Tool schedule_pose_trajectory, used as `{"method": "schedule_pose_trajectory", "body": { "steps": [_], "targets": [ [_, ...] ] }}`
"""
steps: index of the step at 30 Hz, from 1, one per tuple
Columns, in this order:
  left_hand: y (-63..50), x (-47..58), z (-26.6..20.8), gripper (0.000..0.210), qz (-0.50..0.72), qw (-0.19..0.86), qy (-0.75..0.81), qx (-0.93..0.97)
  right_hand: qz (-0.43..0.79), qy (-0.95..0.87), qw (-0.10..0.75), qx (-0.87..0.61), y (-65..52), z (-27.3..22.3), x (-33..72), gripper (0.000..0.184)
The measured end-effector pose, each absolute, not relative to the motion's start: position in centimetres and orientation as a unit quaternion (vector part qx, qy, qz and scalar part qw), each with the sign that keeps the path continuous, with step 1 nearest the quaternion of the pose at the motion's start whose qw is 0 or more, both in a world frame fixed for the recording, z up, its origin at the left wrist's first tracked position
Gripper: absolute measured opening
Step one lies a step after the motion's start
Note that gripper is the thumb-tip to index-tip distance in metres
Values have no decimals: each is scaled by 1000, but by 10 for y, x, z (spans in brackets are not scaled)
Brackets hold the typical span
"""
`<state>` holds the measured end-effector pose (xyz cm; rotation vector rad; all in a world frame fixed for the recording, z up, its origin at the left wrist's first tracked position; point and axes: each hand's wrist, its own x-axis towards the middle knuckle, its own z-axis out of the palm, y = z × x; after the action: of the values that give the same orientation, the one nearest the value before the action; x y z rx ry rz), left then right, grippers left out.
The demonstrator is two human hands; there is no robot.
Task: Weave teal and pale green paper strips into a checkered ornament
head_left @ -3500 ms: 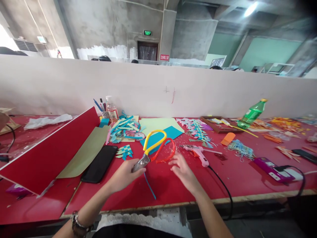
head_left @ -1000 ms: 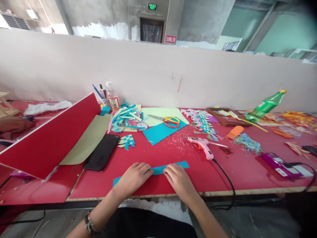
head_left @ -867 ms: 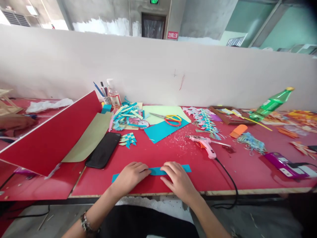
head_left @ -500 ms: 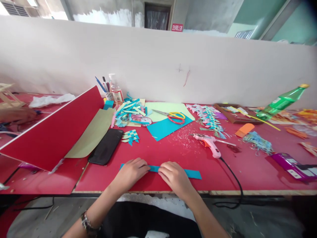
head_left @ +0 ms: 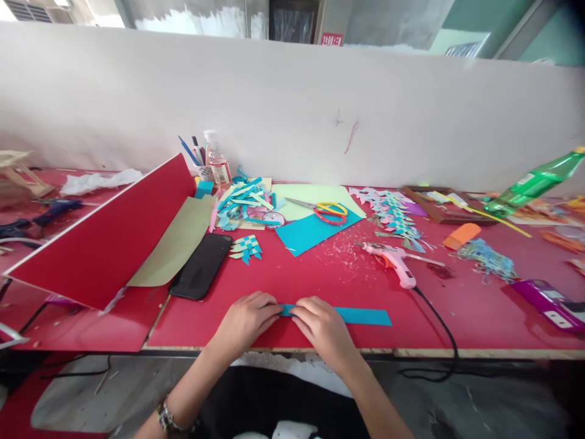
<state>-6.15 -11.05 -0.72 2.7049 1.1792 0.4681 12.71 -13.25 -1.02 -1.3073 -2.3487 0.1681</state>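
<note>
A blue paper strip lies along the front of the red table, its longer free end reaching out to the right. My left hand pinches the strip near its left end, with the fingertips bent over it. Close beside it, my right hand is closed on the strip too, and a short blue stretch shows between the two hands. The undersides of my fingers are hidden. Above my left hand lies a small woven blue-and-cream paper piece. A larger blue sheet has yellow-and-red scissors on it.
A pink glue gun with a black cord lies to the right. A black phone and a standing red board are at the left. Paper scraps, woven paper fish-like pieces and a green bottle stand further back.
The strip has shifted right: its right end reaches further out, and its left end no longer shows past my left hand. The view has tilted slightly. A person's hand at far left has gone from sight.
</note>
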Motion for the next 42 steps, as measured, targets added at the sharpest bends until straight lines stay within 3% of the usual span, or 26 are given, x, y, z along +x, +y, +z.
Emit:
{"method": "schedule_pose_trajectory", "body": {
  "steps": [6,20,42],
  "targets": [
    [-113,-78,-11,20,212,141,446,858,58,-851,217,-475,-125,-7,125,19],
    [-106,-74,-7,16,189,147,497,834,35,-874,160,-458,-108,-12,127,14],
    [-103,-72,-7,11,170,176,528,813,36,-869,169,-464,-106,-13,127,13]
  ]
}}
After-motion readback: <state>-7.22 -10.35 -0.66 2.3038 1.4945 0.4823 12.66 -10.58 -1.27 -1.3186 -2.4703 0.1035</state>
